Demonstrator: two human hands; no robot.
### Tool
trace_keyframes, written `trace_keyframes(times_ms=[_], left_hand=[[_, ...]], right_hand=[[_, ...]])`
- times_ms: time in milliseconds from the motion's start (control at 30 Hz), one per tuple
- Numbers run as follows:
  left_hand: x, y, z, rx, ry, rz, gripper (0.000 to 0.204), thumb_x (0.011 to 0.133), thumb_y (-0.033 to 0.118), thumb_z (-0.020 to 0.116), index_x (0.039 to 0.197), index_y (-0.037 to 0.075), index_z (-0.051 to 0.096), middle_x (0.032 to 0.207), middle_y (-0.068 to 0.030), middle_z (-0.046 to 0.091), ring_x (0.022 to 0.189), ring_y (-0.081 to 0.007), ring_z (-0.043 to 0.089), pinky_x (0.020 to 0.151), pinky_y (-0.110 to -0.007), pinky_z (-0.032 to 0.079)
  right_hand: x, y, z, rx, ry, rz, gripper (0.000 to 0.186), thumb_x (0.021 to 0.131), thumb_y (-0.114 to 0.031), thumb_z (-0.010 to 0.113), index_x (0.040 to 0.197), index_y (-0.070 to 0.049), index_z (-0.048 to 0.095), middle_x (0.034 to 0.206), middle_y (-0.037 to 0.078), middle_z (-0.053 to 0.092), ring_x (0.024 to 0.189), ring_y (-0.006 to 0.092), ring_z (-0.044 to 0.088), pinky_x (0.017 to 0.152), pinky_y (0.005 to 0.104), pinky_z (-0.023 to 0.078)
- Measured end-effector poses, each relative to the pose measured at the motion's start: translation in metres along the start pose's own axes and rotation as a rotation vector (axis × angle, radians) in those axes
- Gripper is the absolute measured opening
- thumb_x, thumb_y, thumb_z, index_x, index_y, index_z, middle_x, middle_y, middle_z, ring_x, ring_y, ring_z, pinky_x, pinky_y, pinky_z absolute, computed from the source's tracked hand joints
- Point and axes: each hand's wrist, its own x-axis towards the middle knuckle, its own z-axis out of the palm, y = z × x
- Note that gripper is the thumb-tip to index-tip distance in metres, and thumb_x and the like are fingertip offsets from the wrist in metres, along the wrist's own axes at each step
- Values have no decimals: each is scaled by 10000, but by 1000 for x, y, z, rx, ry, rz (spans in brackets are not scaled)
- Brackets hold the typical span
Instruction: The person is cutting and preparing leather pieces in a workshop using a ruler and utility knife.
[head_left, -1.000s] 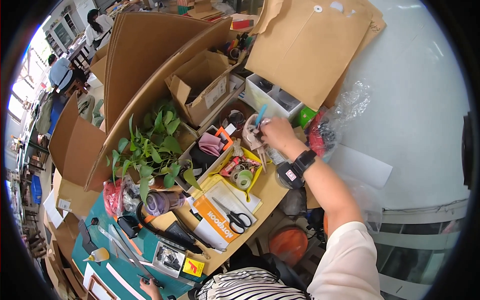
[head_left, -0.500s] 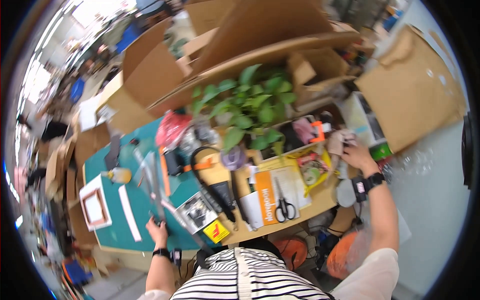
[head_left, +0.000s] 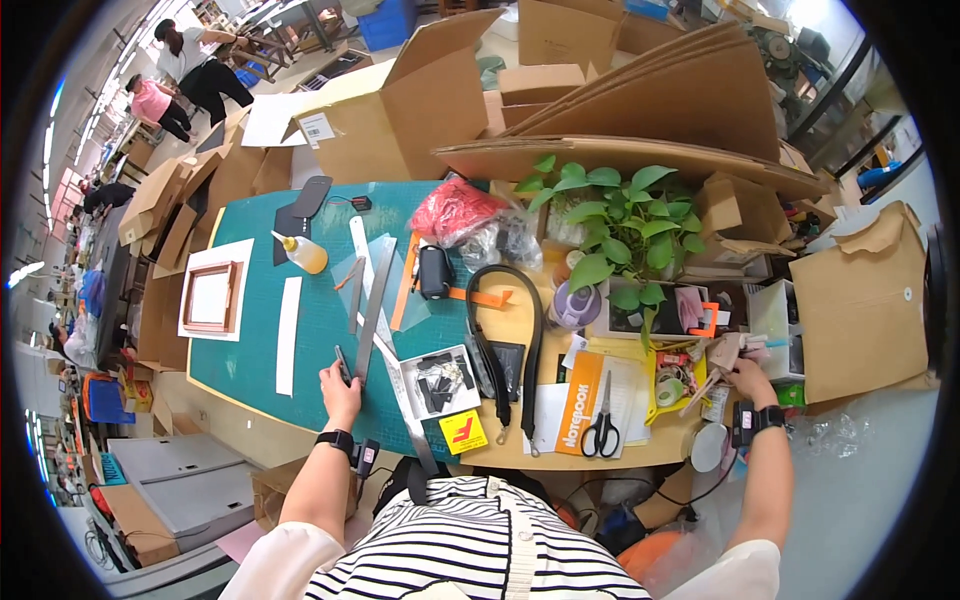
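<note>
My left hand (head_left: 342, 392) rests on the green cutting mat (head_left: 250, 370), its fingers closed around a small dark slender tool (head_left: 344, 364) whose kind I cannot make out. Beside it lies a dark strip (head_left: 375, 310) along a long metal ruler (head_left: 402, 400). At the table's right end my right hand (head_left: 748, 380) reaches into a cluster of pinkish cloth and stick-like tools (head_left: 722, 355). Its fingers look bent together; what they hold is hidden. Close to that hand stands a yellow basket (head_left: 655, 400) with tape rolls and small items.
Near the middle are a white box of small parts (head_left: 440, 385), a black strap (head_left: 540, 340), scissors (head_left: 601, 430) and an orange notebook (head_left: 580, 400). A glue bottle (head_left: 305, 255) stands on the mat. A potted plant (head_left: 630, 230) and cardboard sheets (head_left: 650, 100) line the back.
The whole view has turned and levelled, so the table looks straighter. My right hand stays at the same cluster, and my left hand remains on the mat with the dark tool.
</note>
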Motion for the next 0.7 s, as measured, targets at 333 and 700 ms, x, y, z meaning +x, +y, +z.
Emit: trace_keyframes(times_ms=[333,700], left_hand=[[3,-6,4,-110,-29,16,522,743,101,677,1229,60,491,1158,-159,464,1066,-353,509,916,-415,439],[-4,-25,-5,-73,151,227,484,757,63,677,1209,62,503,1108,-136,459,892,-252,537,765,-328,481]], right_hand=[[-4,27,-1,238,227,97,209,749,-175,666,808,25,671,769,190,656,718,321,640,663,380,493],[-163,-40,-7,727,1030,170,196,842,-118,652,731,-42,509,683,26,537,625,116,515,595,282,437]])
